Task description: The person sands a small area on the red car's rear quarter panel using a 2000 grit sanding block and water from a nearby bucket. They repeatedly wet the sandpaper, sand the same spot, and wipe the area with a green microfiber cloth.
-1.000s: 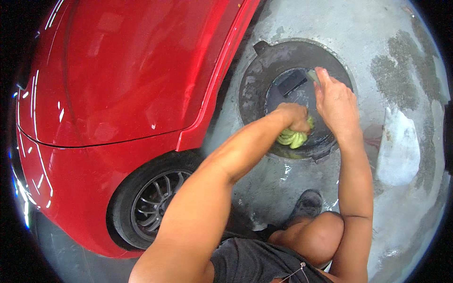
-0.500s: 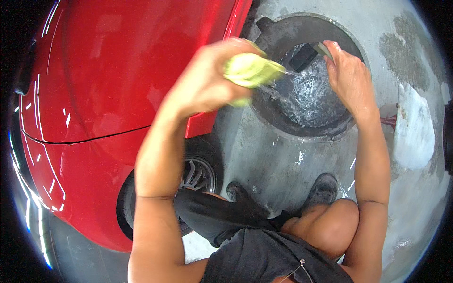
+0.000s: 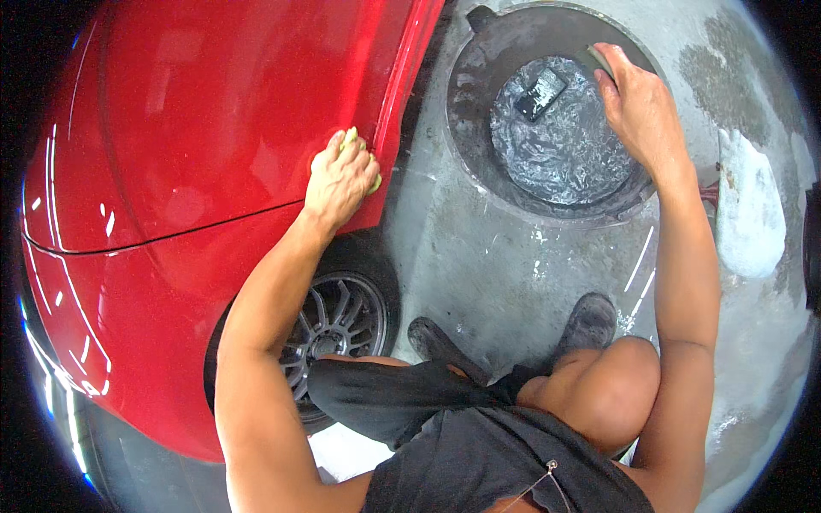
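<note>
My left hand (image 3: 340, 184) is closed round a crumpled yellow-green cloth (image 3: 375, 183) and presses it to the red car's (image 3: 214, 103) lower side, just ahead of the wheel. Only bits of the cloth show past the fingers. Over the right rim of a round black tub (image 3: 466, 111), my right hand (image 3: 637, 111) pinches a thin grey-green flat piece (image 3: 601, 58); its exact kind is unclear. Rippling water (image 3: 564, 154) fills the tub's bottom. In it lies a dark rectangular block (image 3: 540, 94) with a shiny wet top, apart from both hands.
The car's dark spoked wheel (image 3: 333, 321) stands by my left knee. My dark shoes (image 3: 590, 321) rest on a wet grey floor (image 3: 479, 274). At the right, a pale patch (image 3: 748, 205) lies on the floor beside a small red part (image 3: 709, 195).
My left hand has moved left and down from beside the tub, bringing the dripping cloth onto the car. My right hand has shifted slightly up and right, away from the dark block.
</note>
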A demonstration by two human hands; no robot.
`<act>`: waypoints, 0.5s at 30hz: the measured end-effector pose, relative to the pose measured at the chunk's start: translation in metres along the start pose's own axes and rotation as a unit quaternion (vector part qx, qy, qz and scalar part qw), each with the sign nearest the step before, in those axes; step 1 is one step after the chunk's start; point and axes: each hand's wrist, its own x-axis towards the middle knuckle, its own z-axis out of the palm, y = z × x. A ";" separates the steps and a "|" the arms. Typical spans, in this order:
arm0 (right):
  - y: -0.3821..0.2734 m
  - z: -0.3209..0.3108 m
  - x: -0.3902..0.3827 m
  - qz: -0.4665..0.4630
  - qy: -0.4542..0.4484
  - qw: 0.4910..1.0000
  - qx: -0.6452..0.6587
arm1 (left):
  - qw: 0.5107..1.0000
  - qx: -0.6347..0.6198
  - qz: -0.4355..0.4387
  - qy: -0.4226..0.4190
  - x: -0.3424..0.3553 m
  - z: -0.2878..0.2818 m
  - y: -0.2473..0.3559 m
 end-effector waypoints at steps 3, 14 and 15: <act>-0.003 -0.003 0.006 0.041 -0.006 0.997 0.059 | 1.000 -0.008 -0.007 -0.005 -0.031 -0.039 -0.007; -0.202 0.000 0.089 -0.152 0.183 0.958 0.161 | 0.983 0.012 -0.037 0.178 -0.074 -0.176 -0.078; -0.253 0.049 0.082 -0.092 0.194 0.936 0.279 | 0.991 0.039 -0.043 0.124 -0.110 -0.182 -0.084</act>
